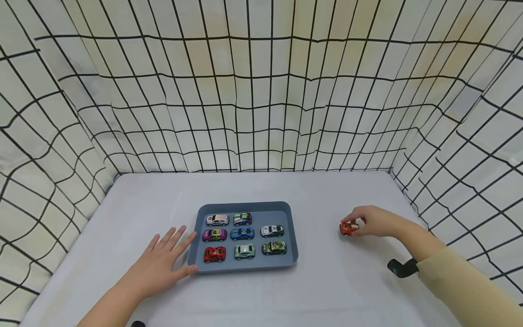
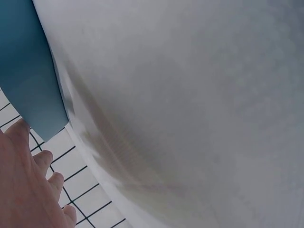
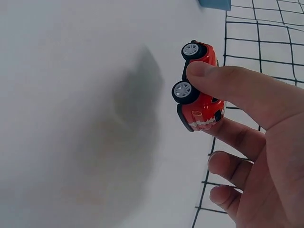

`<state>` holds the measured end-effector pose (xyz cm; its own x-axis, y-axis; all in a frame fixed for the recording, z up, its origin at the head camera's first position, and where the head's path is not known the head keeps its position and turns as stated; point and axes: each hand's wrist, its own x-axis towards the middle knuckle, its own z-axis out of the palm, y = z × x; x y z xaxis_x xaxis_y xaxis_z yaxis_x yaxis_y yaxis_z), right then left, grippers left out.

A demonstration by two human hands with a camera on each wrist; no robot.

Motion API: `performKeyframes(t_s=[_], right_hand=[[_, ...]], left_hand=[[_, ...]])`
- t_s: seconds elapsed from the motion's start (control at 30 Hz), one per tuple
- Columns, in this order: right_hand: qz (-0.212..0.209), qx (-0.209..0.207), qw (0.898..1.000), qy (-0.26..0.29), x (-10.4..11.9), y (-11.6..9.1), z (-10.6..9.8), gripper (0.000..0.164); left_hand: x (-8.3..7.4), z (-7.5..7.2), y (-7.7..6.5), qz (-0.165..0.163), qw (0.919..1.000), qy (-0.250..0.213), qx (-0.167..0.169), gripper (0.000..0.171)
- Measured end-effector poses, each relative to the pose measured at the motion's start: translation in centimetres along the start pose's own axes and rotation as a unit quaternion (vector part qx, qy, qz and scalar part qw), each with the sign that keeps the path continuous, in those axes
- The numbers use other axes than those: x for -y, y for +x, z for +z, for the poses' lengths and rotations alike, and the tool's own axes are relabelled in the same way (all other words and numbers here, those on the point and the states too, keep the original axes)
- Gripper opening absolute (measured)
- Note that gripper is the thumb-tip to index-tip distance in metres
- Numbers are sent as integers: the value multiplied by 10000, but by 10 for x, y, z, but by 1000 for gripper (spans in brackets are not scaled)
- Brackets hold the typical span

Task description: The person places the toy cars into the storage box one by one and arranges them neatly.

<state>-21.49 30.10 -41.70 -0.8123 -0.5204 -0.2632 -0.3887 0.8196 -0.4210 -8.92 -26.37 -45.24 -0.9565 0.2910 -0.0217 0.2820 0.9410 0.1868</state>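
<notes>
My right hand (image 1: 373, 221) pinches a red toy car (image 3: 202, 90) between thumb and fingers, over the white table to the right of the tray. In the right wrist view the thumb presses the car's side between its two grey-hubbed wheels. Left of it lies a blue-grey tray (image 1: 292, 236) with several toy cars in rows, among them a red car (image 1: 214, 254), a purple car (image 1: 214, 235) and a camouflage car (image 1: 274, 248). My left hand (image 1: 161, 263) is spread flat, its thumb and fingertips right at the tray's left edge.
A white cloth (image 1: 327, 290) covers the table. Black grid netting (image 1: 261, 104) over white sheeting encloses it at the back and both sides. A black wrist camera mount (image 1: 402, 268) sticks out by the right sleeve (image 1: 461, 281).
</notes>
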Motion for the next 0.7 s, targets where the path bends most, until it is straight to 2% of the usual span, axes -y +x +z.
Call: performKeyframes(t_s=[0.23, 0.53, 0.7], right_hand=[[-36, -23, 10000, 47, 16, 13, -5, 38], [-271, -58, 9995, 145, 31, 31, -8, 39], [-427, -77, 9989, 162, 47, 45, -9, 40]], left_hand=[[-1, 0, 3, -24, 10000, 29, 53, 91], [-1, 0, 4, -24, 9999, 22, 119, 92], [-1, -2, 3, -30, 9999, 23, 123, 92]])
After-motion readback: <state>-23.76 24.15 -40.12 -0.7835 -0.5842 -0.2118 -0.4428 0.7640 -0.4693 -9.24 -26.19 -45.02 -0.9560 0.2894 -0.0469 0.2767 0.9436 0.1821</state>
